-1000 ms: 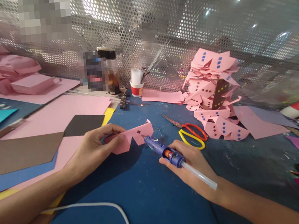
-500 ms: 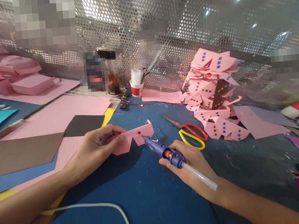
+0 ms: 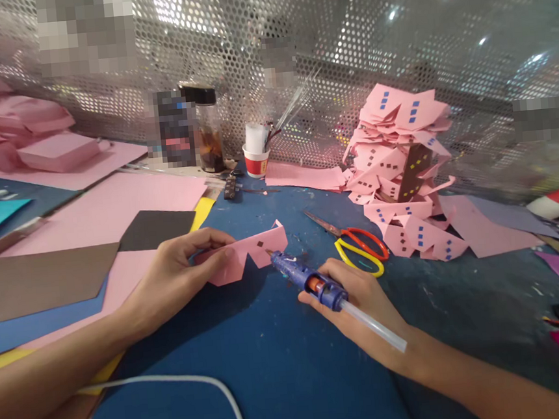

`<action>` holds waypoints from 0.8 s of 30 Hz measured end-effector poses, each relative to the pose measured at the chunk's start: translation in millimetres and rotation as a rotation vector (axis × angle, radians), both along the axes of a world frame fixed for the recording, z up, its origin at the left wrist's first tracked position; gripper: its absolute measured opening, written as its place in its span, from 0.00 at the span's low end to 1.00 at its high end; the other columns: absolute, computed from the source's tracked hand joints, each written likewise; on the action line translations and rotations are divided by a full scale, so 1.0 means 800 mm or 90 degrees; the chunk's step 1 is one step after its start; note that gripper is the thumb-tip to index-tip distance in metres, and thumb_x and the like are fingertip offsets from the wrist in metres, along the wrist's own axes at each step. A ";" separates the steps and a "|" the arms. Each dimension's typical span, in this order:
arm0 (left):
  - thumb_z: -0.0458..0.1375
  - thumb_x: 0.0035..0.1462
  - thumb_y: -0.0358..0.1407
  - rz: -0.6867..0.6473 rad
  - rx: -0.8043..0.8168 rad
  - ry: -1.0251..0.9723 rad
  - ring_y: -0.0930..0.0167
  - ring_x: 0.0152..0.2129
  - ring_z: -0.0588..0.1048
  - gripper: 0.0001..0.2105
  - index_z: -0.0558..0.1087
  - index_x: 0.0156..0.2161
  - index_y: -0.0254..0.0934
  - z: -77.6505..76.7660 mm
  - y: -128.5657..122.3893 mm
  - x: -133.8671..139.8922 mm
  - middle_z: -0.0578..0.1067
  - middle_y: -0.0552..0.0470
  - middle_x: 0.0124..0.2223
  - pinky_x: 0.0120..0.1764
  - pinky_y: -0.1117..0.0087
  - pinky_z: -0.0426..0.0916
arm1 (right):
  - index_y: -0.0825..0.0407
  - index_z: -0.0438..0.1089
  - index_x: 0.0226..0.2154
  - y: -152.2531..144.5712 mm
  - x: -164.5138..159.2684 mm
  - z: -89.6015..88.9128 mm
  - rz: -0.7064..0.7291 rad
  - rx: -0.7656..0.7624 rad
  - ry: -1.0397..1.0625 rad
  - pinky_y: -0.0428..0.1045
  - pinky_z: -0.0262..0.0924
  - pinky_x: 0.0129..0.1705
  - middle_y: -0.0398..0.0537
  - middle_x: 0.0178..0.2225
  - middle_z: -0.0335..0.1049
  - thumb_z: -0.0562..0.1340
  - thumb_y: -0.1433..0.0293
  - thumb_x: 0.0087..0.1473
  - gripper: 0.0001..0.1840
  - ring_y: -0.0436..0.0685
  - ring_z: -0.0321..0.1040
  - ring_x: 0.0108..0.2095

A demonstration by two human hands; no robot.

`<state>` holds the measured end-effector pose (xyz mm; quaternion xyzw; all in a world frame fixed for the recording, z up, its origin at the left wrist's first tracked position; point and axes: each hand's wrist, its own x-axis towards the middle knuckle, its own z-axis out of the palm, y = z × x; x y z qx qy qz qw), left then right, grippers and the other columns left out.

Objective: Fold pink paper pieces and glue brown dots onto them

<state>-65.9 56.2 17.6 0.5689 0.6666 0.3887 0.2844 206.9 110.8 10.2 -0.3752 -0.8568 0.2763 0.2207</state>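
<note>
Between the thumb and fingers of my left hand (image 3: 182, 273) is a pink paper strip (image 3: 235, 260), notched along its lower edge and folded at its right end. One small brown diamond (image 3: 260, 244) sits on its face. My right hand (image 3: 358, 300) is wrapped round a blue glue gun (image 3: 310, 282), with a clear glue stick (image 3: 375, 325) jutting from its back. The nozzle tip is at the strip's right part, just below the diamond; whether it touches, I cannot tell. Scissors (image 3: 354, 245) with one red and one yellow handle lie beyond my right hand.
A tall pile of pink paper pieces (image 3: 396, 153) with small squares stands at the back right. Coloured sheets (image 3: 45, 275) cover the left side. A paper cup (image 3: 256, 162), a lidded jar (image 3: 208, 131) and a perforated metal screen (image 3: 230, 38) are behind. A white cable (image 3: 177, 377) crosses the front.
The whole view has shifted slightly. Both hands keep their holds, and the glue gun's nozzle stays by the strip's right part with hardly any movement.
</note>
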 end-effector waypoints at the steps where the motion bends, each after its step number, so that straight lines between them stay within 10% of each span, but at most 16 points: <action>1: 0.58 0.59 0.41 0.001 -0.002 0.000 0.73 0.33 0.71 0.08 0.75 0.39 0.40 0.001 0.000 0.001 0.77 0.58 0.36 0.36 0.75 0.63 | 0.50 0.65 0.32 0.000 0.000 0.000 -0.002 0.000 -0.002 0.45 0.54 0.31 0.37 0.30 0.67 0.66 0.74 0.53 0.09 0.48 0.64 0.30; 24: 0.56 0.59 0.41 -0.011 0.019 0.033 0.69 0.34 0.74 0.10 0.76 0.39 0.40 0.004 0.000 0.002 0.78 0.55 0.36 0.36 0.73 0.66 | 0.49 0.64 0.32 -0.001 0.002 -0.003 -0.001 0.018 -0.015 0.46 0.52 0.29 0.38 0.29 0.65 0.63 0.74 0.54 0.07 0.49 0.62 0.28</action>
